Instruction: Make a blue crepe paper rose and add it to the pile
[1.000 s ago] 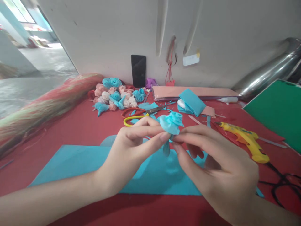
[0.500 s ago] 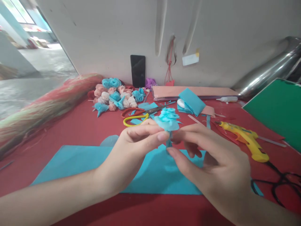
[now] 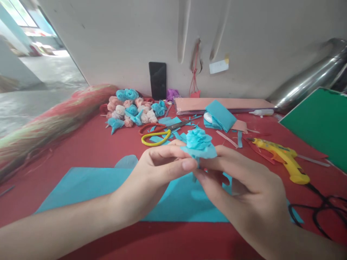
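Observation:
A blue crepe-paper flower (image 3: 200,141) is held upright in front of me, its ruffled petals on top and a short stem below. My left hand (image 3: 162,168) pinches it just under the petals between thumb and forefinger. From the other side, my right hand (image 3: 241,184) closes thumb and fingers around the stem; part of its grip is hidden behind the flower. Beneath both hands lies a wide blue paper sheet (image 3: 89,187) on the red table. Behind the flower rest scissors (image 3: 155,138) with red and yellow handles, among blue paper scraps (image 3: 176,122).
Finished paper flowers (image 3: 132,110) are heaped at the back left, near an upright phone (image 3: 158,81). To the right are a yellow glue gun (image 3: 284,159) with its black cord (image 3: 316,206), a folded blue paper (image 3: 221,115) and a green board (image 3: 317,122).
The flower has shifted slightly right and tipped, showing its petals more clearly. My right fingers have drawn in closer around the stem; the left hand has hardly moved.

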A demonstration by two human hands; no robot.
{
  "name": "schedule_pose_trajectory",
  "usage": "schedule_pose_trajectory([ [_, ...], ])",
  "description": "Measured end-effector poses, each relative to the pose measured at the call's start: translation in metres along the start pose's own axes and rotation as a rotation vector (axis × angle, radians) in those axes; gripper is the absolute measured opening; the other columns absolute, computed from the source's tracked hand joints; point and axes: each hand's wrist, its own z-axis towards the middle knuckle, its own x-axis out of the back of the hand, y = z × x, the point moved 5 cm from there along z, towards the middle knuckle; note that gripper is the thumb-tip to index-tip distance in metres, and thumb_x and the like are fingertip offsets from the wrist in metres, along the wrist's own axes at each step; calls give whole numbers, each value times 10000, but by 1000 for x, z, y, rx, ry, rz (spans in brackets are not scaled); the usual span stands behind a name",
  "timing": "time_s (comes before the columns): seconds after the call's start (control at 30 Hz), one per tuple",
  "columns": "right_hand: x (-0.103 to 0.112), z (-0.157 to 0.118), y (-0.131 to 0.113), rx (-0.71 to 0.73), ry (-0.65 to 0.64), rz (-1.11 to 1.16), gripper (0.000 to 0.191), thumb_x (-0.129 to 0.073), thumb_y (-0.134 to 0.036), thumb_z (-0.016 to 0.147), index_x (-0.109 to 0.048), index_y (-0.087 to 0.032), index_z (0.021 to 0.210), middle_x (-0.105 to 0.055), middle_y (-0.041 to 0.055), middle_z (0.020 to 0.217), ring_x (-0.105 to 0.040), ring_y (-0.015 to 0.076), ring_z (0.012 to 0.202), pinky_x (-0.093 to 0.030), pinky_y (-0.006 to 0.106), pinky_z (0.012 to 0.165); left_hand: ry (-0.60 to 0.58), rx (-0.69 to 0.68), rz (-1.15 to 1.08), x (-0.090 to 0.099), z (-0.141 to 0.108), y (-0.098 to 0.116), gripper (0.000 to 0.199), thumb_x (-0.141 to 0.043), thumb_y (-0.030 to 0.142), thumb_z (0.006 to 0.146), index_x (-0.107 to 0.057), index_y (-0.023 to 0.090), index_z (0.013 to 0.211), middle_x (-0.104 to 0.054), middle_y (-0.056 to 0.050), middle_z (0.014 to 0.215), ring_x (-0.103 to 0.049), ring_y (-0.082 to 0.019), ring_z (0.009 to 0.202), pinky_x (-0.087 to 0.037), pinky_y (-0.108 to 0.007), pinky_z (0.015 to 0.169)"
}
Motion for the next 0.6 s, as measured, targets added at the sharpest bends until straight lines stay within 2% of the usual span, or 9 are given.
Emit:
schedule_pose_trajectory([
  [0.2,1,-2,2,8,-2,9,113,-620,-39,722,-667,-140,747,-640,-25,731,-539,38,583,-444,120,477,-21,2,-23,0,0,0,59,-751,229,698,-742,187,658,-578,23,699,-517,-102,738,-451,-168,709],
  [0.33,2,-4,0,10,-10,10,128,-614,-37,731,-673,-143,769,-659,-12,775,-573,46,616,-467,116,512,-73,8,-58,-2,-1,1,188,-692,172,760,-745,252,598,-617,63,625,-524,-84,700,-446,-160,713],
  [0.47,0,-3,-1,10,-37,9,136,-604,-43,743,-674,-156,770,-669,-11,772,-592,54,623,-478,108,513,-26,2,23,2,-1,3,59,-722,231,737,-763,205,704,-632,35,700,-533,-105,774,-454,-165,746],
  [0.6,-1,-1,-1,19,-58,18,147,-574,-52,775,-670,-163,789,-685,-5,801,-623,64,680,-507,102,583,-99,-18,33,0,-2,4,66,-702,240,759,-759,214,780,-661,28,775,-573,-123,806,-472,-193,766],
])
